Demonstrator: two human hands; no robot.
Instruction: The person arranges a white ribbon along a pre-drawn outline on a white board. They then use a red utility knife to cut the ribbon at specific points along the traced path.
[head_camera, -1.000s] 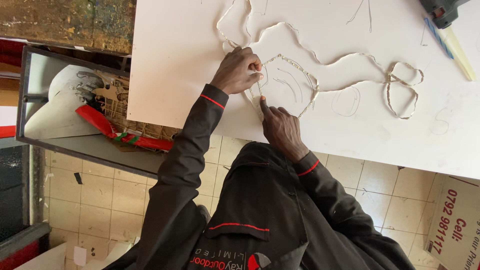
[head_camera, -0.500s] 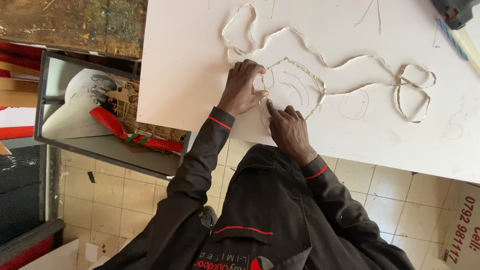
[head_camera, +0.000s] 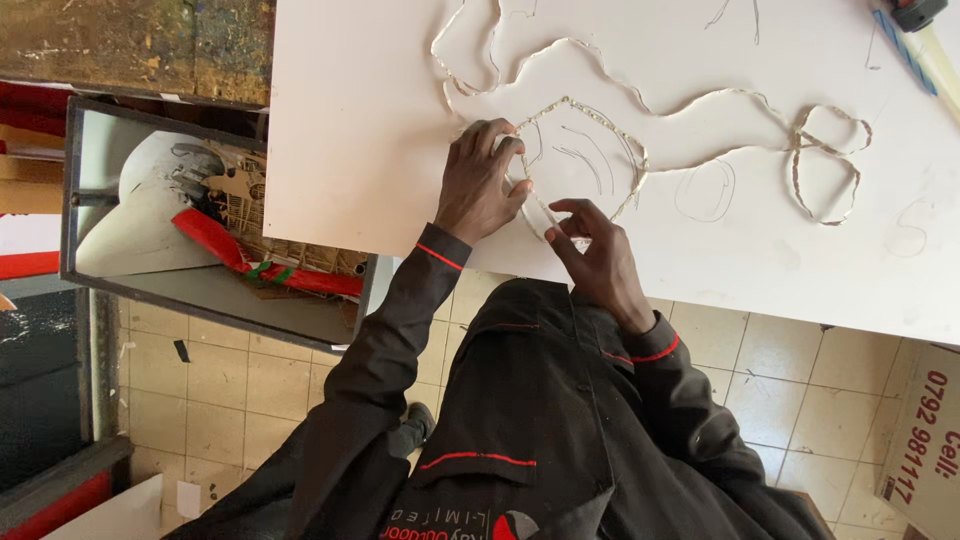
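Two bare hands work at the near edge of a white board (head_camera: 380, 130), both on a thin pale strip (head_camera: 600, 120) laid along pencilled lines. The left hand (head_camera: 482, 185) lies palm down on the board, fingers curled, its fingertips pressing the strip where one loop begins; the hand is closed down onto the strip rather than around it. The right hand (head_camera: 590, 250) sits just beside it, toward the board's edge, thumb and forefinger narrowed to a pinch on a short straight run of the same strip.

Between the two grips that short run slants from the left fingertips down to the right pinch. Beyond the left fingertips the strip runs away across the board, its long course heading off to the right of the grips in a wandering line, rising and dipping, and ending in a closed double loop (head_camera: 825, 165) well apart from both hands. A further branch curls upward past the left hand toward the far side of the board.

Far right of the grips, at the board's corner, lie a blue-and-pale tool (head_camera: 925, 55) and a dark object, partly cut off. Left of the left arm, below the board's side, a metal-framed box (head_camera: 215, 225) holds red and pale scraps. Dark sleeves with red trim (head_camera: 440, 258) cover both wrists.
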